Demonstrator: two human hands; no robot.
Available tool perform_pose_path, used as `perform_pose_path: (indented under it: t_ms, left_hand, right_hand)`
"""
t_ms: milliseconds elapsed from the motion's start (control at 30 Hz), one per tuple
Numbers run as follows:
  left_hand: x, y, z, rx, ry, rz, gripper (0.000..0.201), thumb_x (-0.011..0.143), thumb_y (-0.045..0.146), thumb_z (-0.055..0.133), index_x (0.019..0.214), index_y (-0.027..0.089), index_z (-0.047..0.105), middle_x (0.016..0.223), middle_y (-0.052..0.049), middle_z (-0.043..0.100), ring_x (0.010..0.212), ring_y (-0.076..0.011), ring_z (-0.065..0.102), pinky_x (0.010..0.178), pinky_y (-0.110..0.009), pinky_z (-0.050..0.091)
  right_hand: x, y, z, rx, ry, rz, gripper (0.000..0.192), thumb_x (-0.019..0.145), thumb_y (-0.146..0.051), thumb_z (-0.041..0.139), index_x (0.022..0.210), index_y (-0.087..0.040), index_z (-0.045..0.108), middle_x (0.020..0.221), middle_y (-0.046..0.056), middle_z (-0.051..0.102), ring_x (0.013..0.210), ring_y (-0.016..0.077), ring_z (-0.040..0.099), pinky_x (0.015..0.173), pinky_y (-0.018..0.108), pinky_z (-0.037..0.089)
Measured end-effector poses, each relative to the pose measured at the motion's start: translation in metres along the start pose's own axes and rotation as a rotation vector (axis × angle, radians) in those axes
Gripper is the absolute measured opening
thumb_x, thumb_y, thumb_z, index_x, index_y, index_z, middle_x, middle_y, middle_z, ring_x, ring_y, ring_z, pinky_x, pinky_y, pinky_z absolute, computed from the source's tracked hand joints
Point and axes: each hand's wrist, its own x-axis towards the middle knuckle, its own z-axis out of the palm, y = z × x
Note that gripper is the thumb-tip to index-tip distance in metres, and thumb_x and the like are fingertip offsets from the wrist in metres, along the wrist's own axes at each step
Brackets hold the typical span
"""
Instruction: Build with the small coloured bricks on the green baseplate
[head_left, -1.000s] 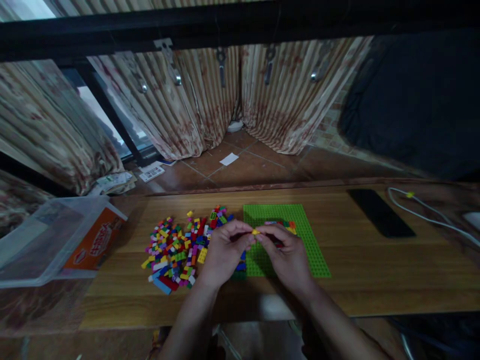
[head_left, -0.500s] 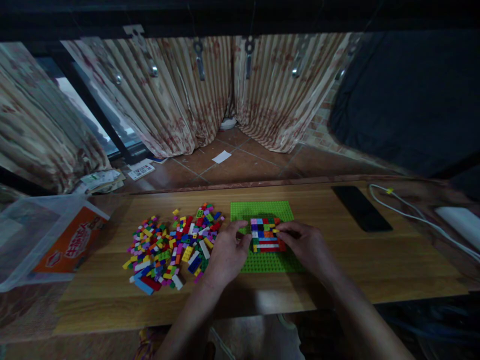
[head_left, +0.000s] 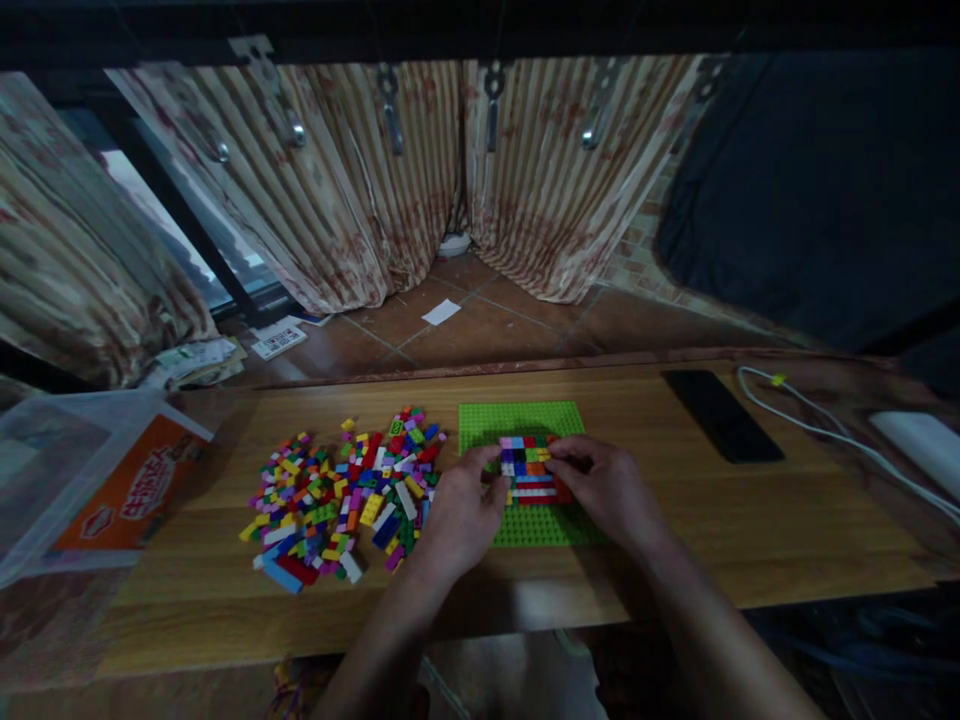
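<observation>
A green studded baseplate [head_left: 551, 528] lies on the wooden table. On its middle sits a rectangular block of colourful toy bricks [head_left: 529, 470], laid in rows of red, white, blue, orange and other colours. My left hand [head_left: 466, 505] is at the block's left edge, thumb and forefinger apart, with no brick visible between them. Over the block's right side, my right hand [head_left: 604, 485] pinches at a small yellow brick [head_left: 544, 456] near the upper right; its fingertips partly cover the brick and the block's right edge.
Left of the plate spreads a pile of loose toy bricks [head_left: 322, 510]. A clear plastic bin [head_left: 45, 440] with an orange label stands at the far left. To the right lie a black phone [head_left: 721, 415] and a white cable [head_left: 817, 425].
My right hand has shifted slightly left, its fingertips closer in over the block with the yellow brick. My left hand stays by the left edge. The view has tilted a little.
</observation>
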Motion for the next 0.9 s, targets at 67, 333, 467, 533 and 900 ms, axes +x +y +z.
perform_pose_path:
  t_ms: [67, 333, 467, 533, 900]
  left_hand:
    - [0.000, -0.001, 0.000, -0.004, -0.001, 0.008, 0.038, 0.086, 0.020, 0.055, 0.124, 0.017, 0.060, 0.105, -0.008, 0.071, 0.087, -0.0192, 0.068, 0.078, -0.031, 0.053]
    - [0.000, 0.001, -0.001, -0.041, -0.016, 0.014, 0.040, 0.086, 0.019, 0.054, 0.126, 0.017, 0.059, 0.117, -0.010, 0.069, 0.092, -0.0199, 0.069, 0.083, -0.033, 0.054]
    - [0.000, 0.003, -0.001, -0.025, -0.016, 0.007, 0.041, 0.086, 0.018, 0.054, 0.127, 0.015, 0.059, 0.117, -0.010, 0.069, 0.094, -0.0210, 0.069, 0.085, -0.034, 0.054]
    - [0.000, 0.003, -0.001, -0.016, -0.014, 0.015, 0.042, 0.085, 0.016, 0.054, 0.126, 0.014, 0.059, 0.118, -0.011, 0.069, 0.095, -0.0214, 0.068, 0.086, -0.035, 0.054]
    - [-0.002, -0.001, 0.001, -0.016, -0.025, 0.037, 0.042, 0.086, 0.017, 0.052, 0.128, 0.017, 0.058, 0.114, -0.009, 0.070, 0.089, -0.0201, 0.069, 0.082, -0.034, 0.055]
  right_hand:
    - [0.001, 0.002, -0.003, 0.024, 0.023, 0.023, 0.020, 0.075, -0.038, 0.069, 0.082, -0.020, 0.071, 0.082, 0.005, 0.074, 0.076, 0.0211, 0.069, 0.072, 0.034, 0.053]
    - [0.008, 0.001, -0.004, -0.105, 0.134, 0.080, 0.043, 0.069, -0.052, 0.072, 0.096, -0.018, 0.071, 0.089, 0.008, 0.072, 0.075, 0.0213, 0.065, 0.069, 0.035, 0.051]
    - [0.010, 0.002, -0.001, -0.184, 0.098, 0.082, 0.051, 0.068, -0.053, 0.072, 0.105, -0.018, 0.071, 0.101, 0.010, 0.071, 0.079, 0.0219, 0.064, 0.070, 0.036, 0.051]
    - [0.011, 0.004, 0.000, -0.173, 0.092, 0.102, 0.051, 0.068, -0.054, 0.072, 0.104, -0.018, 0.072, 0.096, 0.009, 0.072, 0.077, 0.0219, 0.064, 0.069, 0.036, 0.051]
    - [0.014, 0.010, 0.005, 0.021, 0.082, 0.181, 0.048, 0.062, -0.052, 0.077, 0.096, -0.019, 0.073, 0.088, 0.007, 0.075, 0.072, 0.0217, 0.067, 0.069, 0.036, 0.054]
